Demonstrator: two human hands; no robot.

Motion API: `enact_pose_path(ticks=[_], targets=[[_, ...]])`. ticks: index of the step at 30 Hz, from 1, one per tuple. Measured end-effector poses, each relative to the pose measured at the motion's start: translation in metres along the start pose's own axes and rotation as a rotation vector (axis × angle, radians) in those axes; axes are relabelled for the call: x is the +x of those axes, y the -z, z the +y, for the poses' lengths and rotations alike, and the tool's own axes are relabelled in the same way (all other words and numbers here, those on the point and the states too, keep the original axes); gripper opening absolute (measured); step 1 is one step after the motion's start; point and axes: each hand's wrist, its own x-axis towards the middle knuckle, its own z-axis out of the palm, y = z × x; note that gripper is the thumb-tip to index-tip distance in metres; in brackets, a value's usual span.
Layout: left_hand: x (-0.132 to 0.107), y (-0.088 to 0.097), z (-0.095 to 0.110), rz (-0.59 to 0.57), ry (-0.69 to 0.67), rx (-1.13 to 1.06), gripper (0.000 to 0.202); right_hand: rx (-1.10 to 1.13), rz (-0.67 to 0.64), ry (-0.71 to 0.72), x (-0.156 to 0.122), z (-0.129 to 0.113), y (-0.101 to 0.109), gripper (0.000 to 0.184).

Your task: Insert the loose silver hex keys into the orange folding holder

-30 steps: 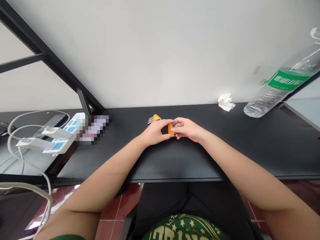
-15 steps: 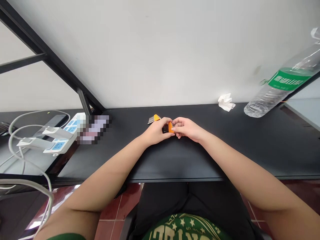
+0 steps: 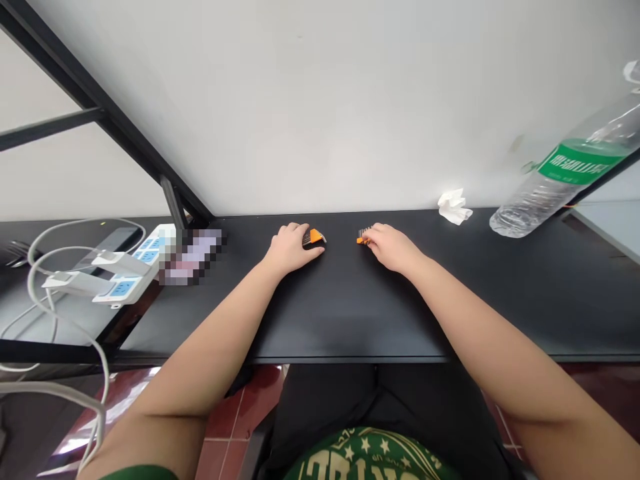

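Two small orange comb-like pieces with rows of thin teeth are at the middle of the black tabletop. Around the left comb piece (image 3: 315, 236) is my left hand (image 3: 291, 248), its thumb and fingers spread apart; the hand hides part of the teeth. My right hand (image 3: 393, 245) pinches the right comb piece (image 3: 361, 239) between thumb and fingers, low over the table. Its teeth point away toward the wall, and part of its orange body is covered by my fingertips.
A crumpled white tissue (image 3: 454, 206) and a large clear bottle (image 3: 555, 175) with a green label stand along the wall at right. At left are a white power strip (image 3: 133, 267) with plugs, looping white cables, a blurred-out item (image 3: 193, 257) and a black metal frame (image 3: 125, 150).
My hands, which were together on one comb piece, have moved apart. The right hand carried that piece right and toward the wall; the left hand moved left to the other piece.
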Motion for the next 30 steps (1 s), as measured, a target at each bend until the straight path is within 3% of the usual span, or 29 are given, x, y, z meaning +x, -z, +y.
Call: enact_pose_path(ticks=[5,9,11,14,21,24,30], targets=[[0.009,-0.008,-0.004,0.004,0.023,-0.064,0.059,-0.148,-0.025,-0.09,-0.001,0.002,0.002,0.034],[0.013,-0.009,-0.002,0.024,0.07,-0.196,0.044,-0.095,0.097,-0.096,-0.002,-0.013,0.01,0.03],[0.011,-0.008,0.001,0.012,0.084,-0.251,0.043,0.048,0.159,-0.062,-0.003,-0.025,0.011,0.026],[0.005,-0.009,0.007,-0.038,0.046,-0.36,0.047,0.321,0.139,-0.054,-0.003,-0.041,0.004,0.016],[-0.014,-0.012,0.03,-0.063,-0.303,-0.636,0.045,1.054,-0.179,-0.252,0.002,-0.05,-0.016,0.026],[-0.018,-0.011,0.037,-0.045,-0.35,-0.654,0.044,1.201,-0.273,-0.266,0.001,-0.049,-0.011,0.024],[-0.018,-0.011,0.036,0.004,-0.381,-0.616,0.044,1.399,-0.281,-0.378,0.0,-0.051,-0.004,0.032]])
